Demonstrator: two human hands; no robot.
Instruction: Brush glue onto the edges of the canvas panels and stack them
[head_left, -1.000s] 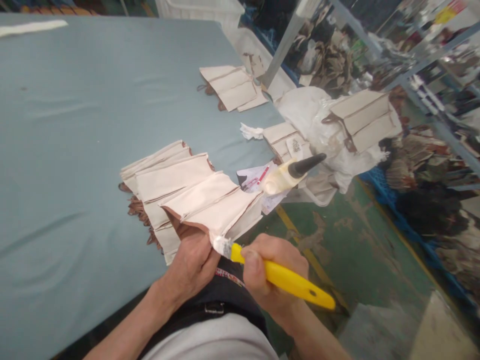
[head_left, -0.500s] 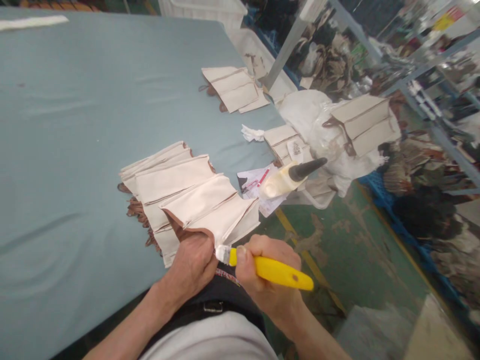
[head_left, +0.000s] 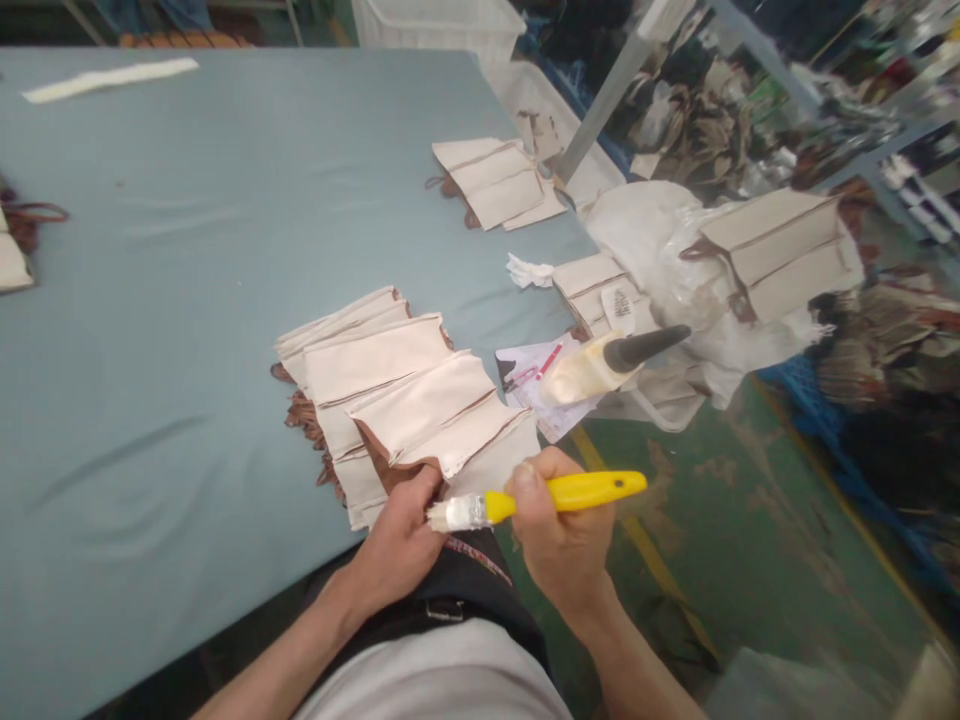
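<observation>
My right hand [head_left: 566, 530] is closed around the yellow handle of a paintbrush [head_left: 592, 490]. White stuff coats the brush's ferrule and bristles, and their tip is right by the fingers of my left hand [head_left: 405, 530]. That hand is closed on the near edge of a cream panel with brown trim [head_left: 427, 405], at the table's corner. Beneath and behind it, a fanned stack of similar cream panels [head_left: 360, 375] lies with brown loops sticking out at the left. My left fingertips are partly hidden.
A pale bottle with a black cone tip [head_left: 581, 372] stands on papers with a red pen [head_left: 550, 362] at the edge of the blue-green table [head_left: 150, 400]. More cream panels [head_left: 495, 180] lie farther back. White plastic bags [head_left: 645, 225] and a metal post [head_left: 619, 95] are at the right.
The brush has pulled back a little from the panel's edge, its handle now more level. My left hand has shifted its hold slightly. The whole view has swung left.
</observation>
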